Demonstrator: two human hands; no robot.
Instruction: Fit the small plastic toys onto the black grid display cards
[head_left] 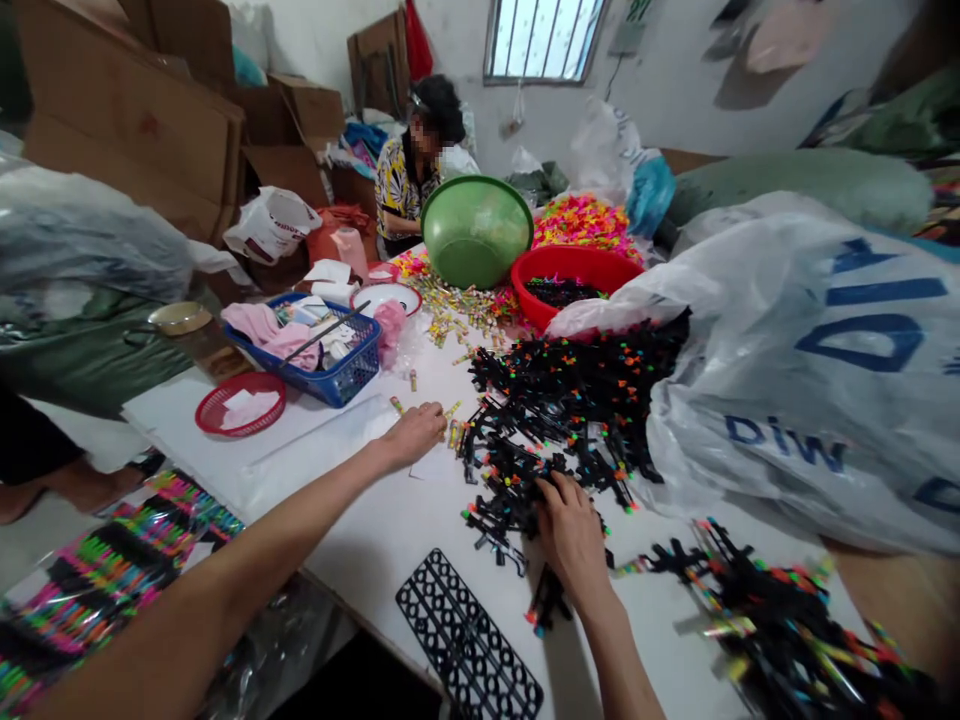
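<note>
My left hand (416, 435) is over the white table beside several small yellow tubes (453, 432). Its fingers are bent together, and whatever lies under the fingertips is hidden. At the front of a heap of black toy guns (525, 420) with orange and green tips, my right hand (571, 520) touches the guns, its fingers slightly apart and curved. A few black toy guns (551, 598) lie just below that hand. Near the table's front edge is a black plastic grid tray (469, 635) with round holes.
A blue basket (341, 385) of cloths and a red basket (240, 425) are at left. Behind the heap sit a red basin (577, 262) and a tilted green basin (478, 230), near a seated person (405, 180). A large plastic bag (787, 390) bulges at right beside more toy guns (795, 620).
</note>
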